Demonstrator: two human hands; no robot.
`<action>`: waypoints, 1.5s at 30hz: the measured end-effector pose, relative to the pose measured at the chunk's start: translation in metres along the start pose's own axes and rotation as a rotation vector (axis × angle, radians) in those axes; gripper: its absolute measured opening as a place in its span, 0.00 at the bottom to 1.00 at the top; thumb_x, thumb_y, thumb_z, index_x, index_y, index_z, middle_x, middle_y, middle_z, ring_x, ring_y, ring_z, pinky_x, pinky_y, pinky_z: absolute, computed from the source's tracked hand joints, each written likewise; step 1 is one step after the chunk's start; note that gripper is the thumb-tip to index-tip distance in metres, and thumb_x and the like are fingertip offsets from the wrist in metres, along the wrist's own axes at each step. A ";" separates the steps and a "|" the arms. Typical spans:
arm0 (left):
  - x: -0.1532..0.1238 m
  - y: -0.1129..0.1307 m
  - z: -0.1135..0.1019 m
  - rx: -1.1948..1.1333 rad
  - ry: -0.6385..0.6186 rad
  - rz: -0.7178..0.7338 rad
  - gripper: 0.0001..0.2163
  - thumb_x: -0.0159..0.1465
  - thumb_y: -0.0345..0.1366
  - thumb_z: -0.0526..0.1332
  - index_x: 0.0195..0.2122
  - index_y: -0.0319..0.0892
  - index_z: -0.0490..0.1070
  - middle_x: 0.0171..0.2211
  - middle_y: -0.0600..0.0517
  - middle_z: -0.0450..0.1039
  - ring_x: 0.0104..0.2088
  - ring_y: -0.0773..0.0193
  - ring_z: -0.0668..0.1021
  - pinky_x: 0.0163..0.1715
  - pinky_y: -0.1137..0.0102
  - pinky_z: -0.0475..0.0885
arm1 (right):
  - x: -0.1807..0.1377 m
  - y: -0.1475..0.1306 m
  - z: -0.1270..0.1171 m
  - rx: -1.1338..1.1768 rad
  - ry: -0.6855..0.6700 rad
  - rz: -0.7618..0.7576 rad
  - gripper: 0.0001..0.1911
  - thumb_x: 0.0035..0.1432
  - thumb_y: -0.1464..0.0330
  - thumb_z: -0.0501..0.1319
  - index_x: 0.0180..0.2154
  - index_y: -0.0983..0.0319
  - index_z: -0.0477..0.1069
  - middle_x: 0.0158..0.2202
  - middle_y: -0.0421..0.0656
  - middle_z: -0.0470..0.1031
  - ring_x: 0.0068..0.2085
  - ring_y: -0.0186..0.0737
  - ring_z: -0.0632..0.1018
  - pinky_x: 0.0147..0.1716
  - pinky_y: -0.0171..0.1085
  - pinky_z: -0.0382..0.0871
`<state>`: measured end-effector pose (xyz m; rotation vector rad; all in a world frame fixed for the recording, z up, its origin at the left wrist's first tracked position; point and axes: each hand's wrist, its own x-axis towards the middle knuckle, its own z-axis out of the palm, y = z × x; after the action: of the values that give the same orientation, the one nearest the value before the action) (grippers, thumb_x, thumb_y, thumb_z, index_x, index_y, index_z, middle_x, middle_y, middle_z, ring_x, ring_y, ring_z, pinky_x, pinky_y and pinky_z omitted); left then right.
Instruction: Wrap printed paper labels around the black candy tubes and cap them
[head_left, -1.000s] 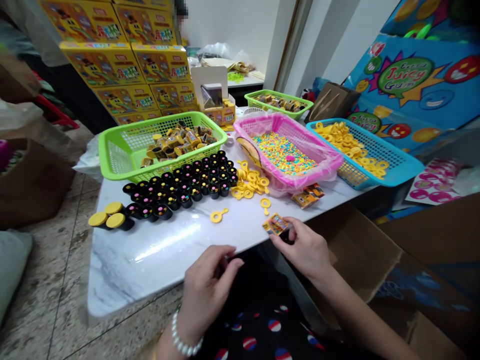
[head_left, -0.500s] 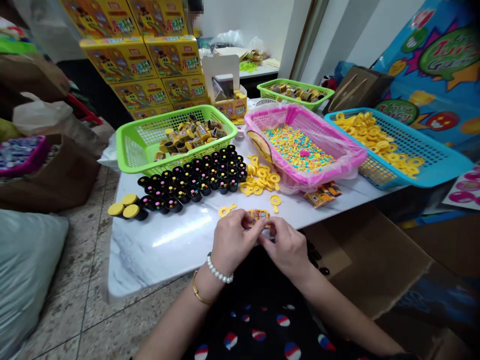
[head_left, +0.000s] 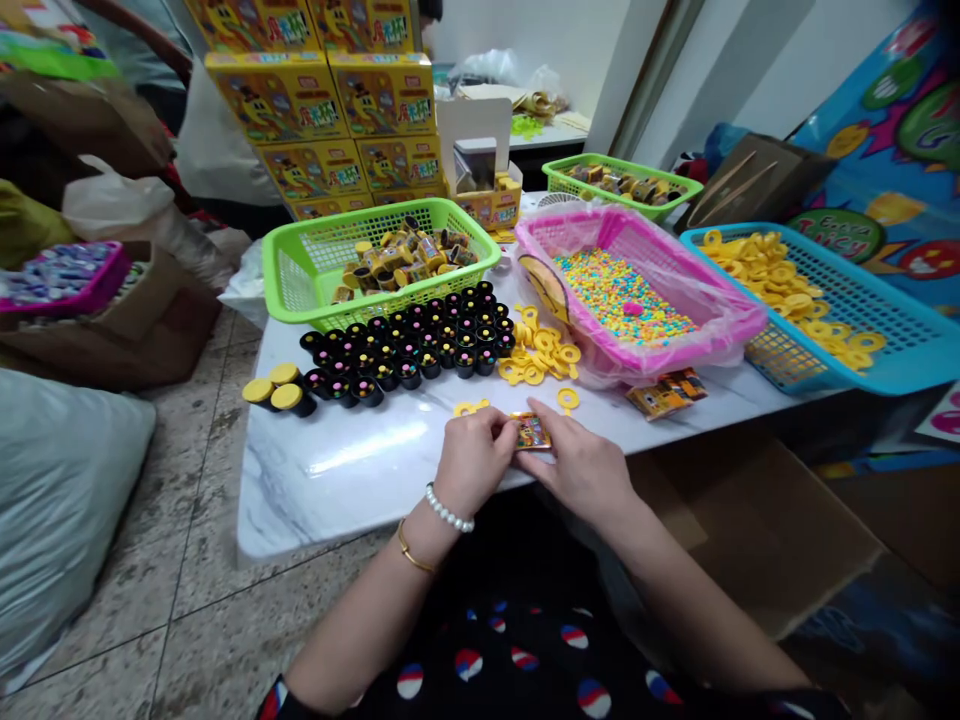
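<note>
Label, small and printed in yellow and orange, sits low over the near edge of the tabletop, pinched between both hands. Its printed face is turned up toward the camera, and its longer side seems to run left to right from one hand to the other, though fingers hide the ends. The left hand is curled, thumb and fingertips closed on the label's left edge. The right hand grips the right edge, with a finger stretched along the far side. Just beyond the hands two loose yellow rings lie on the marble, and a heap of yellow rings lies a little farther off. Left of that heap is a block of black cups with coloured beads inside, and three yellow-capped cups stand at its left end. Behind the cups is a green basket holding wrapped cups. To the right a pink basket holds pastel candy beads, and a blue basket farther right holds more rings. A stack of labels lies near the pink basket. Yellow cartons are piled at the far left.
</note>
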<state>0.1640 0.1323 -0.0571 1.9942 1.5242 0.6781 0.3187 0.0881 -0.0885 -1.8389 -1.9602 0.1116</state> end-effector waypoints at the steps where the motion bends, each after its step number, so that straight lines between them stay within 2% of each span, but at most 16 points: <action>1: 0.000 0.000 0.001 0.018 0.011 0.008 0.08 0.62 0.33 0.60 0.28 0.40 0.76 0.26 0.51 0.78 0.27 0.64 0.77 0.31 0.71 0.66 | 0.004 0.000 -0.002 -0.027 -0.033 -0.019 0.29 0.56 0.52 0.64 0.56 0.57 0.67 0.39 0.46 0.81 0.33 0.44 0.80 0.26 0.36 0.65; 4: 0.001 0.000 0.004 0.033 0.040 0.016 0.07 0.61 0.33 0.60 0.26 0.41 0.74 0.23 0.52 0.76 0.26 0.64 0.75 0.30 0.71 0.65 | 0.015 0.004 -0.007 -0.076 -0.103 -0.045 0.24 0.55 0.49 0.62 0.50 0.54 0.71 0.33 0.43 0.81 0.30 0.44 0.80 0.25 0.35 0.61; 8: 0.000 -0.003 0.002 -0.007 0.107 -0.020 0.09 0.63 0.34 0.59 0.26 0.41 0.72 0.21 0.54 0.73 0.24 0.67 0.73 0.28 0.73 0.64 | 0.023 0.010 -0.006 -0.101 -0.127 -0.056 0.28 0.51 0.46 0.64 0.50 0.52 0.71 0.29 0.42 0.80 0.29 0.44 0.79 0.23 0.35 0.58; 13: -0.019 -0.010 -0.019 -0.255 0.195 -0.127 0.12 0.63 0.42 0.60 0.26 0.40 0.72 0.20 0.55 0.72 0.22 0.69 0.71 0.25 0.75 0.64 | 0.020 0.013 -0.008 -0.054 -0.129 -0.017 0.30 0.49 0.49 0.67 0.52 0.54 0.71 0.30 0.42 0.79 0.29 0.45 0.79 0.24 0.36 0.62; 17: -0.046 -0.016 -0.040 -0.319 0.101 -0.129 0.13 0.62 0.44 0.61 0.26 0.40 0.74 0.19 0.55 0.70 0.21 0.69 0.69 0.22 0.76 0.62 | 0.012 0.002 -0.028 0.231 0.001 -0.095 0.30 0.54 0.55 0.65 0.56 0.59 0.68 0.37 0.44 0.77 0.32 0.40 0.77 0.31 0.37 0.69; 19: -0.059 -0.019 -0.049 -0.317 0.026 -0.113 0.12 0.62 0.42 0.61 0.27 0.40 0.75 0.21 0.54 0.72 0.22 0.69 0.70 0.23 0.75 0.63 | 0.011 -0.011 -0.035 0.445 0.007 -0.179 0.27 0.57 0.57 0.63 0.56 0.59 0.68 0.42 0.47 0.76 0.36 0.40 0.77 0.33 0.37 0.71; 21: -0.070 -0.022 -0.056 -0.324 -0.020 -0.111 0.11 0.62 0.41 0.60 0.28 0.40 0.76 0.23 0.53 0.74 0.24 0.68 0.71 0.25 0.75 0.65 | 0.012 -0.028 -0.035 0.614 -0.104 -0.251 0.24 0.58 0.60 0.62 0.55 0.59 0.69 0.44 0.47 0.76 0.39 0.40 0.77 0.35 0.36 0.72; 23: -0.081 -0.026 -0.063 -0.333 -0.019 -0.126 0.10 0.63 0.39 0.60 0.29 0.41 0.76 0.25 0.52 0.75 0.26 0.67 0.73 0.27 0.74 0.66 | 0.012 -0.047 -0.026 0.732 -0.306 -0.260 0.16 0.59 0.62 0.62 0.48 0.58 0.74 0.39 0.44 0.79 0.36 0.39 0.78 0.35 0.36 0.72; 26: -0.092 -0.035 -0.074 -0.359 0.035 -0.166 0.09 0.63 0.38 0.61 0.29 0.41 0.76 0.25 0.53 0.75 0.26 0.67 0.73 0.28 0.74 0.67 | 0.013 -0.075 -0.008 0.820 -0.501 -0.197 0.09 0.61 0.63 0.59 0.34 0.59 0.77 0.29 0.39 0.78 0.30 0.36 0.77 0.32 0.34 0.69; 28: -0.096 -0.043 -0.083 -0.416 0.117 -0.202 0.09 0.63 0.39 0.61 0.29 0.40 0.75 0.26 0.53 0.74 0.27 0.68 0.74 0.28 0.75 0.68 | 0.017 -0.092 0.001 0.850 -0.493 -0.211 0.09 0.60 0.64 0.60 0.30 0.60 0.77 0.28 0.39 0.77 0.30 0.36 0.76 0.32 0.35 0.68; 30: -0.102 -0.051 -0.090 -0.536 0.250 -0.257 0.09 0.63 0.41 0.62 0.33 0.40 0.74 0.25 0.54 0.72 0.24 0.70 0.72 0.25 0.76 0.66 | 0.023 -0.107 0.006 0.909 -0.452 -0.214 0.08 0.57 0.64 0.62 0.29 0.60 0.77 0.29 0.40 0.77 0.31 0.37 0.76 0.34 0.35 0.68; 32: -0.109 -0.057 -0.093 -0.689 0.400 -0.322 0.11 0.62 0.44 0.62 0.37 0.41 0.71 0.23 0.57 0.68 0.18 0.74 0.68 0.18 0.78 0.61 | 0.029 -0.120 0.009 1.022 -0.441 -0.137 0.09 0.55 0.63 0.64 0.28 0.61 0.76 0.28 0.41 0.78 0.30 0.37 0.76 0.32 0.35 0.68; 35: -0.122 -0.059 -0.089 -0.838 0.542 -0.362 0.15 0.63 0.48 0.62 0.33 0.40 0.68 0.20 0.60 0.63 0.14 0.77 0.63 0.14 0.79 0.54 | 0.032 -0.134 0.016 1.159 -0.403 0.031 0.14 0.54 0.59 0.66 0.26 0.62 0.75 0.24 0.40 0.77 0.26 0.35 0.73 0.28 0.34 0.67; 37: -0.129 -0.056 -0.083 -0.864 0.557 -0.365 0.16 0.63 0.49 0.62 0.31 0.39 0.69 0.20 0.59 0.65 0.13 0.78 0.63 0.13 0.80 0.54 | 0.030 -0.141 0.021 1.191 -0.362 0.075 0.15 0.54 0.58 0.66 0.25 0.63 0.75 0.23 0.40 0.76 0.25 0.33 0.72 0.28 0.33 0.67; 41: -0.130 -0.050 -0.075 -0.915 0.516 -0.383 0.16 0.61 0.48 0.64 0.33 0.37 0.73 0.22 0.56 0.69 0.13 0.78 0.65 0.13 0.80 0.56 | 0.021 -0.149 0.027 1.251 -0.351 0.078 0.13 0.55 0.58 0.66 0.28 0.62 0.77 0.25 0.39 0.77 0.27 0.33 0.73 0.30 0.33 0.68; 45: -0.125 -0.052 -0.076 -0.958 0.584 -0.401 0.16 0.60 0.47 0.65 0.34 0.37 0.75 0.21 0.56 0.69 0.12 0.79 0.64 0.12 0.80 0.55 | 0.018 -0.150 0.025 1.269 -0.280 0.059 0.12 0.55 0.61 0.66 0.26 0.61 0.76 0.25 0.38 0.76 0.29 0.34 0.75 0.33 0.33 0.69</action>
<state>0.0472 0.0312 -0.0455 0.7808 1.4048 1.5245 0.1701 0.0950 -0.0530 -1.0071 -1.3486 1.3301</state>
